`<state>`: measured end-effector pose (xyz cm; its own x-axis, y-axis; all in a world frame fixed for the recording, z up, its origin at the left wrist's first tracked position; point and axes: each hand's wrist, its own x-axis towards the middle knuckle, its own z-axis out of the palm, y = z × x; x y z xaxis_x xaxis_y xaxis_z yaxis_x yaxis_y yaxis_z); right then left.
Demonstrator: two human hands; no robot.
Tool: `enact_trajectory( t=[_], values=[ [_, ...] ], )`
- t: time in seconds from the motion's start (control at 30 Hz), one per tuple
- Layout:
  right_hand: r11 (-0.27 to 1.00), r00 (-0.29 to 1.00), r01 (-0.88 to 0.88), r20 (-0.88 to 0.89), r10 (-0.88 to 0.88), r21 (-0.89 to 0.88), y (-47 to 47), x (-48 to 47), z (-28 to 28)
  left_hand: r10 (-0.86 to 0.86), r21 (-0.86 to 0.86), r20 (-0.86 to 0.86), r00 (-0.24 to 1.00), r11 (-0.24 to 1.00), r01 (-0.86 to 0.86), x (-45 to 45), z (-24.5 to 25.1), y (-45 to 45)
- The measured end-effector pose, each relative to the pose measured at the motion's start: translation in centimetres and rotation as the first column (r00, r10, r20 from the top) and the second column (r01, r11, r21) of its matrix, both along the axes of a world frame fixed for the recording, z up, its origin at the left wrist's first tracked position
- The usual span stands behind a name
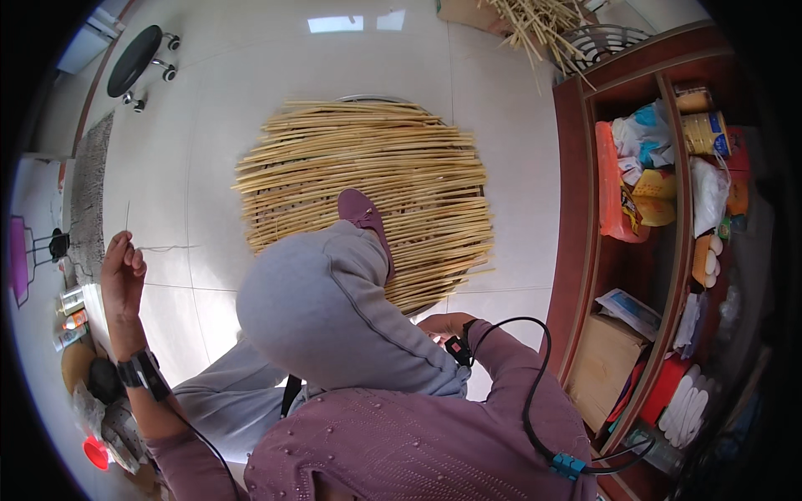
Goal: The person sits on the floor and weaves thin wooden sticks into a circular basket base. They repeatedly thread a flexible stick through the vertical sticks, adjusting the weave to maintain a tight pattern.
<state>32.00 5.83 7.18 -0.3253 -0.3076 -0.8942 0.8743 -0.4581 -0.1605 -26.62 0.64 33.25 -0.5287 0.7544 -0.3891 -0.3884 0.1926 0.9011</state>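
Note:
My left hand (123,266) is raised at the left, fingers pinched on a long thin needle (128,215) that points up; thin thread (169,248) trails to the right from near the fingers. My right hand (443,327) is low beside my bent leg, partly hidden behind the knee and sleeve, so its grip is unclear. In front of me a round mat of pale reed stalks (301,156), laid side by side, rests over a round frame (369,98) on the floor. My foot in a purple shoe (366,222) presses on the stalks.
A dark wooden shelf (570,206) with bags, tins and a cardboard box (604,363) stands at the right. Loose stalks (539,28) lie at the top right by a metal rack. A black wheeled stool (135,61) is at the upper left. Bottles and a red cup (96,452) line the left side.

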Motion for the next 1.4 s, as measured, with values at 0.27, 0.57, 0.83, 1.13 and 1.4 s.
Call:
enact_trajectory(
  t=[0.27, 0.57, 0.83, 1.13, 1.4],
  values=[
    [0.983, 0.996, 0.089, -0.007, -0.089, 0.162, -0.8, 3.7, -1.8, -0.029, 0.219, -0.049, 0.998, 0.975, 0.039, 8.5, 6.6, 0.9],
    [0.803, 0.958, 0.159, -0.286, 0.015, 0.574, 1.0, 3.7, -5.9, -0.058, 0.147, 0.056, 0.997, 0.988, 0.049, 12.9, 2.2, -0.4],
    [0.506, 0.926, 0.021, -0.208, 0.316, 0.862, 2.6, 3.2, -12.4, 0.161, 0.075, 0.287, 0.944, 0.979, -0.19, 11.0, -5.8, -1.5],
    [0.464, 0.943, -0.058, -0.105, 0.317, 0.884, 8.3, -2.7, -10.9, 0.361, -0.059, 0.261, 0.895, 0.932, -0.358, 9.3, -12.0, -3.5],
    [0.492, 0.974, -0.107, -0.009, 0.227, 0.864, 12.5, -4.0, -6.9, 0.54, 0.061, 0.308, 0.783, 0.81, -0.583, 7.2, -12.5, -4.4]
  ],
)
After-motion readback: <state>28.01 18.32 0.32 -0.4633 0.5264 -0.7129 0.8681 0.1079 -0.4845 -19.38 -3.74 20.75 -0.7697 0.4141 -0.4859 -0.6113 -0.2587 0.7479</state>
